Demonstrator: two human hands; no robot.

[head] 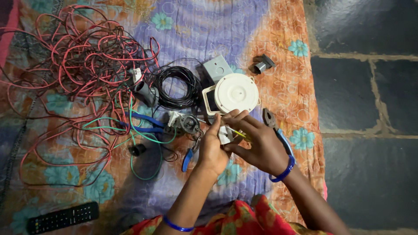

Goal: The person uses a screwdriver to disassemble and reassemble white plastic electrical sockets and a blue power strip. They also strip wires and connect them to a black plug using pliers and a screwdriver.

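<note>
Seated on a floral cloth (278,87) spread over a dark stone floor (365,113), working at a small white electrical fitting (225,135). Left hand (213,148) wrapped closed around the fitting from its near side; right hand (257,143) closed on it from the other side, fingertips pinching a thin yellow-handled tool (241,135) against it, apparently a small screwdriver, tip hidden. Wiring seemingly in mid-course, judging by what lies about: just beyond the fingertips, a round white cover (235,92) on its square base, set aside; further off, a grey box (217,68). Beside the right wrist, pliers (273,124) with blue grips, put down. Left of the left hand, a grey round holder (188,124), a black wire coil (176,87), blue-handled cutters (143,123), and well beyond, a red wire tangle (82,61), uncut and unsorted. Near the left elbow, a black remote (63,217). No wire visibly joined to the fitting; cannot tell whether any screw is seated.
</note>
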